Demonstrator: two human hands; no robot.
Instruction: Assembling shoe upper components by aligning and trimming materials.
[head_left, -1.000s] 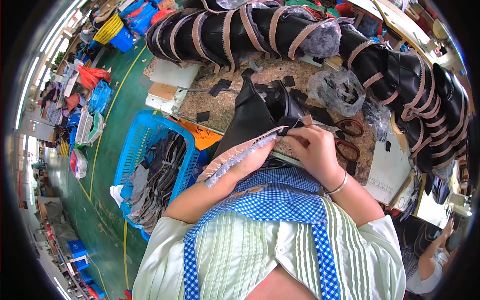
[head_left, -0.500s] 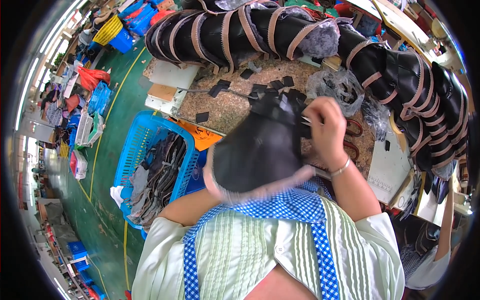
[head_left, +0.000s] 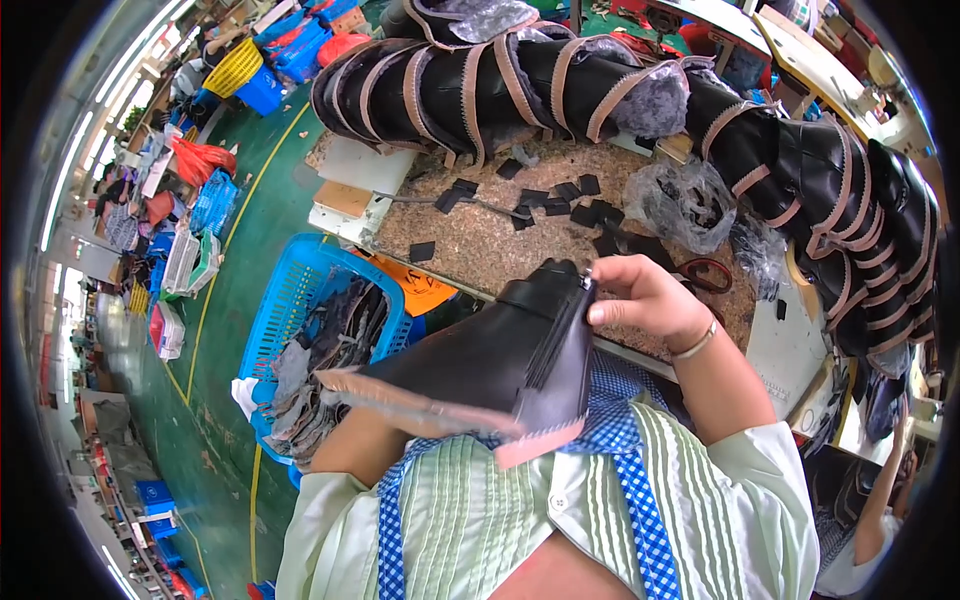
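In front of my chest is a black leather boot upper (head_left: 470, 350), tilted, with a pale pinkish notched lower edge and a zipper along its side. My right hand (head_left: 650, 300) pinches its top edge, where a small shiny metal piece, perhaps the zipper pull, shows at the fingertips. My left forearm (head_left: 360, 440) reaches in behind the upper from the left. The upper hides my left hand, so its fingers cannot be seen.
Black scraps (head_left: 450, 195) lie scattered on the speckled tabletop (head_left: 440, 235) beside a clear plastic bag (head_left: 680, 205). Rows of boot uppers (head_left: 440, 95) line the far and right sides. A blue basket (head_left: 275, 300) of lining pieces stands left. Another person's arm (head_left: 885, 480) shows at far right.
The boot upper has turned from its broad face to its zipper side and tilted, with its lower edge swinging left and down. My right hand has moved lower, to its top edge.
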